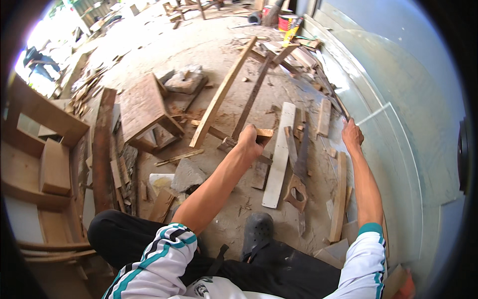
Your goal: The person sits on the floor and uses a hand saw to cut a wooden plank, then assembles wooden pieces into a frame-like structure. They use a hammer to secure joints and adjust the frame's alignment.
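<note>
My left hand point(250, 141) is closed around a piece of wood whose pale cut end point(264, 133) sticks out past the thumb. It is above a low frame of wooden bars, beside a long pale batten point(224, 92) and a darker bar point(253, 94) that both slant upward. Off to the right, my right hand point(352, 134) is closed at the lower end of a thin dark stick-like piece point(339, 103), close to the glass sheets. What kind of thing it is I cannot make out. Between my hands, a handsaw point(297, 192) with a wooden handle lies on the ground near a white board point(280, 154).
Glass sheets point(398, 149) lean along the right wall. A wooden box-like stool point(149, 112) stands at left of centre, near a stone block point(184, 79). Wooden furniture frames point(50, 194) line the far left. A grey stone point(189, 175) and offcuts lie before my feet.
</note>
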The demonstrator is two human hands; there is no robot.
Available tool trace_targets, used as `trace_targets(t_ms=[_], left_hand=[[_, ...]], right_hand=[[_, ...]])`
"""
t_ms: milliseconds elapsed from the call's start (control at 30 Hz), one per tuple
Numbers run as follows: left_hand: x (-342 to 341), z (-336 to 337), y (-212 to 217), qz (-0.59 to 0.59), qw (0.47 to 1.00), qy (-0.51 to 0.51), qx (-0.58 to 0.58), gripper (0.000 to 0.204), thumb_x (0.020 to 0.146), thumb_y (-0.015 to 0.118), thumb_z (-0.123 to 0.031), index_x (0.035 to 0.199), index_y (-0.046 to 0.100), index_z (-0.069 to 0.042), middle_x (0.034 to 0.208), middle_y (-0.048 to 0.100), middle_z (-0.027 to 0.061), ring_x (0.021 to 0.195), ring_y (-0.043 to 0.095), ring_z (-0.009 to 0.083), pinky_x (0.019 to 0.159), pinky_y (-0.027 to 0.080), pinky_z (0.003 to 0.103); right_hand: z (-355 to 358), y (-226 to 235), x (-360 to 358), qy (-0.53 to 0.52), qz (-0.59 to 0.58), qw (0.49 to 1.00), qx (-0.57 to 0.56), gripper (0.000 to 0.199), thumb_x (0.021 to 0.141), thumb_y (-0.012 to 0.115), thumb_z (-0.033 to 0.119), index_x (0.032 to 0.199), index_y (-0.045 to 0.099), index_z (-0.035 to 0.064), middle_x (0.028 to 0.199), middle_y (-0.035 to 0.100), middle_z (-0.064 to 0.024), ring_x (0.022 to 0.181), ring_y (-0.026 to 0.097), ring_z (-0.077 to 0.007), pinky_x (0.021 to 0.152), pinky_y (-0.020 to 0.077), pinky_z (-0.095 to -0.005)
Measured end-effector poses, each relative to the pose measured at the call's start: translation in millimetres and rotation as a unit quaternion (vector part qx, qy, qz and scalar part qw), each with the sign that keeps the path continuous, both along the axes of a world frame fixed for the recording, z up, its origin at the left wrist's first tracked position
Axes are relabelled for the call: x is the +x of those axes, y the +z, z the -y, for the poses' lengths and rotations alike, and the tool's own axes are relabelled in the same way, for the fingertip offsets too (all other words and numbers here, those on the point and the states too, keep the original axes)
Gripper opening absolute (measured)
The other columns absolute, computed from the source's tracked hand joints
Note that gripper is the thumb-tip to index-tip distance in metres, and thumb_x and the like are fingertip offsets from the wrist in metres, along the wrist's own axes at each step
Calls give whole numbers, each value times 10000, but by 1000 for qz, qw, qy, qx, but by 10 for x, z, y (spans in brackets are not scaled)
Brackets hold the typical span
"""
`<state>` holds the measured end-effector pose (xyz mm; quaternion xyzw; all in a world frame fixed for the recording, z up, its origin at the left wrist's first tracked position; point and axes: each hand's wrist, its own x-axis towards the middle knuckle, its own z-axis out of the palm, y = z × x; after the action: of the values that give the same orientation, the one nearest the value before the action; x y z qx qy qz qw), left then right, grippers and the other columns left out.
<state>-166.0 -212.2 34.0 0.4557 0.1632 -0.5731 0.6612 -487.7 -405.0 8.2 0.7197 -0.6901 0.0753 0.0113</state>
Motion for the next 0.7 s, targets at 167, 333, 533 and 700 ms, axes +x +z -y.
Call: trace_targets(t_ms=[167, 333, 533, 700], left_hand=[[-445, 72, 39, -14, 999, -43, 26, 330, 1040, 399, -166, 1269, 362, 69, 1256, 474, 237, 1077, 613, 370, 963, 590, 485], [-593, 36, -216, -1, 997, -73, -6, 300, 1038, 395, -171, 1216, 424, 69, 1216, 533, 222, 1063, 637, 347, 940, 595, 481], [-642, -90, -195, 77, 986, -140, 48, 479, 1044, 436, -330, 1323, 362, 51, 1351, 414, 197, 1199, 538, 332, 1001, 522, 497], [-891, -416, -275, 415, 892, -94, 154, 913, 953, 595, -443, 1522, 67, 38, 1502, 239, 254, 1354, 361, 360, 1103, 319, 551]], right_hand=[[-279, -78, -739, -105, 154, 982, 42, 478, 1025, 454, 471, 1010, 625, 25, 956, 720, -234, 877, 713, -392, 809, 532, -520], [-909, -196, -1038, -141, 282, 944, 96, 486, 1022, 503, 468, 1003, 598, -9, 697, 701, -133, 530, 670, -196, 529, 524, -351], [-1441, -193, -1302, -138, 235, 945, 180, 516, 1022, 492, 476, 1036, 583, -32, 721, 696, -131, 572, 668, -209, 574, 534, -358], [-1485, -208, -1220, -151, 292, 891, 312, 531, 1025, 479, 511, 1082, 548, -13, 758, 682, -152, 605, 669, -221, 536, 534, -352]])
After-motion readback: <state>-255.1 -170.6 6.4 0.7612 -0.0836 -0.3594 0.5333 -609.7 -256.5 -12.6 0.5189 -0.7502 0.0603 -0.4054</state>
